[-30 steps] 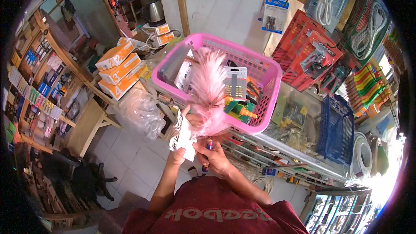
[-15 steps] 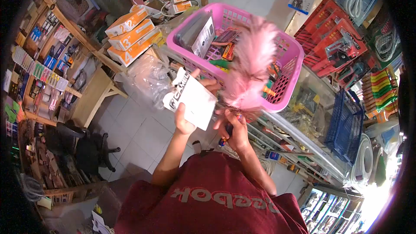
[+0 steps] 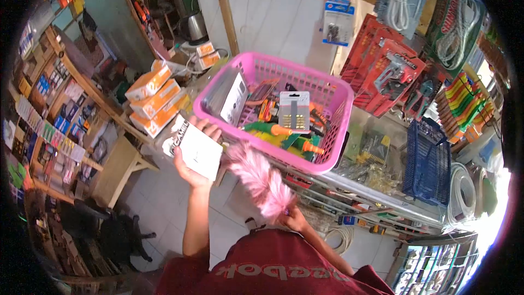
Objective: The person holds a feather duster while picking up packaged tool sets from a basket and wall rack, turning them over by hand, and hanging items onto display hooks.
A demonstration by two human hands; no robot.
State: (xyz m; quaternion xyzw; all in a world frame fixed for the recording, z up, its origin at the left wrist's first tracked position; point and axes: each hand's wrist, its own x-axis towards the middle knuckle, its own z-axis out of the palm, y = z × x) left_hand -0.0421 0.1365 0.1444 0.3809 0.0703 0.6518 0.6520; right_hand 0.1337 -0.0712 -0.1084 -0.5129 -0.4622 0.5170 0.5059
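My left hand (image 3: 191, 175) is closed around a flat white card pack (image 3: 197, 153) printed "CAMEL", thumb in front and fingers behind. What the pack contains cannot be seen. In my right hand (image 3: 295, 220) is the handle of a pink feather duster (image 3: 262, 183), its fluffy head pointing up and left toward the pack. Just beyond both hands stands a pink plastic basket (image 3: 273, 65). Inside it are a carded pack of small brass-coloured pieces (image 3: 295, 111), green and orange spray nozzles (image 3: 268, 128) and other packaged goods.
The basket rests on a glass counter (image 3: 357, 181). Orange-and-white boxes (image 3: 151, 98) are stacked left of it, and a blue basket (image 3: 428, 164) stands to the right. Red carded tools (image 3: 382, 74) hang behind. A black chair (image 3: 117, 235) is on the tiled floor at lower left.
The feather duster has swung down from in front of the basket to below its near edge, now pointing left. The white pack has shifted left in my left hand. The view has tilted upward.
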